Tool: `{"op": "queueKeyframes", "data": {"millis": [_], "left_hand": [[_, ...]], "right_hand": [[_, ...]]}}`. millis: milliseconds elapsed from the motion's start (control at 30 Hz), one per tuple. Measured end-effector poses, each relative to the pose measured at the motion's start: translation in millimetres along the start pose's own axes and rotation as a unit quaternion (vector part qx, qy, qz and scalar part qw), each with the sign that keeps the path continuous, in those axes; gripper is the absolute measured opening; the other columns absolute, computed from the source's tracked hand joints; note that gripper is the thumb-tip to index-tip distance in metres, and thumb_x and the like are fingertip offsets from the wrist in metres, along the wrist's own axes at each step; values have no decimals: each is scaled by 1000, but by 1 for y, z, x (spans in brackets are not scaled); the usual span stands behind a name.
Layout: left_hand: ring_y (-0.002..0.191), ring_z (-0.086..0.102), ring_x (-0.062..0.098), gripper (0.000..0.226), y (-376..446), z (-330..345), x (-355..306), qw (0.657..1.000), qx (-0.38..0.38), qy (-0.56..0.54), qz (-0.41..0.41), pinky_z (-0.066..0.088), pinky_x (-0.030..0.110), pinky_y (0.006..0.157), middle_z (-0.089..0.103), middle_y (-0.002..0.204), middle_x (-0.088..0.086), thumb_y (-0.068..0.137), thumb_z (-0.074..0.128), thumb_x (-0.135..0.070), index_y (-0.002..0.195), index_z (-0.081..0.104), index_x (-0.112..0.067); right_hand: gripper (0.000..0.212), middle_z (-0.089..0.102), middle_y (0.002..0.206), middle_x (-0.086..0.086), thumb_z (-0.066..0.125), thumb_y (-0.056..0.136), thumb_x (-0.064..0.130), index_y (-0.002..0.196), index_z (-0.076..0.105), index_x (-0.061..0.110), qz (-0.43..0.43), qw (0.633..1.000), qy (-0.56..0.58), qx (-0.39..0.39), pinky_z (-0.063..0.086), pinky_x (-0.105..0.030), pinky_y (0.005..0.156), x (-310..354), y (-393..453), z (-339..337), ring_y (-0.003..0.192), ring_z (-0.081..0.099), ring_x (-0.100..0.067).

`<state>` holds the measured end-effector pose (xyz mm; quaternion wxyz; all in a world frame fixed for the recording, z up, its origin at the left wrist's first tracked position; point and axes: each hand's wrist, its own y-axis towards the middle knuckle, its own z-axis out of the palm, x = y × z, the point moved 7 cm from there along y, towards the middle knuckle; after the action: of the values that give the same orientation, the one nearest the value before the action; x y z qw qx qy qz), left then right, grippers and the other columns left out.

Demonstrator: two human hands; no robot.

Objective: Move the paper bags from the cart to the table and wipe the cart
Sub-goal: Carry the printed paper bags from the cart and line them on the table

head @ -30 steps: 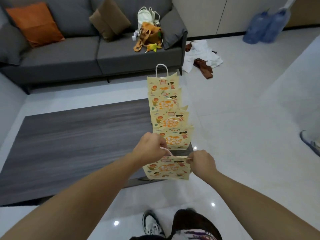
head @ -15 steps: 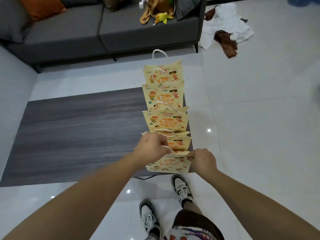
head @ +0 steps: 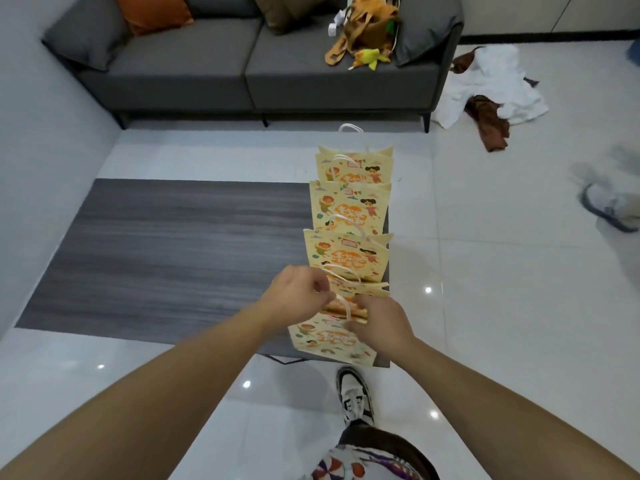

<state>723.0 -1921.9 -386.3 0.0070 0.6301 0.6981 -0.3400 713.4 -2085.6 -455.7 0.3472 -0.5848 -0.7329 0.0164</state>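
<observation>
You are setting the nearest paper bag [head: 330,339] down at the near right corner of the table [head: 166,251], at the front of a row of matching paper bags [head: 349,216] that are standing along the table's right edge. Your left hand [head: 298,294] is curling its fingers around the bag's white handle [head: 343,306], pinching it near the top. Your right hand [head: 377,322] is resting against the bag's upper edge with fingers loosely bent; whether it is actually gripping the paper or only steadying it is hard to tell from this angle. The bag appears to be sitting on the tabletop already, leaning slightly toward you. The placing step looks nearly done. Next you are likely needing to let go without toppling the bag, then turn back toward the cart, which is not showing here, for any remaining bags or for wiping.
</observation>
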Motion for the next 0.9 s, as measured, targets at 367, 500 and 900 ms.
{"op": "queueKeyframes", "data": {"millis": [367,500,900], "left_hand": [[112,60,20,32,-139,-82,90,985,-161,-25,-52,47,31,93,64,125,0,94,64,-41,120,68,-23],[117,58,22,36,-221,-101,153,969,-222,-44,-103,47,34,99,63,127,3,94,63,-41,123,66,-20],[112,57,20,38,-536,-63,331,854,-368,-114,-350,47,31,93,59,125,-1,94,63,-40,128,61,-22]], "right_hand": [[62,63,131,-4,73,86,48,138,56,19,-157,982,-87,-57,48,-38,98,168,-49,-17,123,55,-25],[61,61,135,-2,69,89,47,142,52,22,-234,963,-126,-44,46,-37,102,247,-83,12,128,52,-22],[57,61,134,-1,70,90,45,139,56,19,-460,872,-159,55,48,-39,101,474,-241,189,127,53,-23]]}}
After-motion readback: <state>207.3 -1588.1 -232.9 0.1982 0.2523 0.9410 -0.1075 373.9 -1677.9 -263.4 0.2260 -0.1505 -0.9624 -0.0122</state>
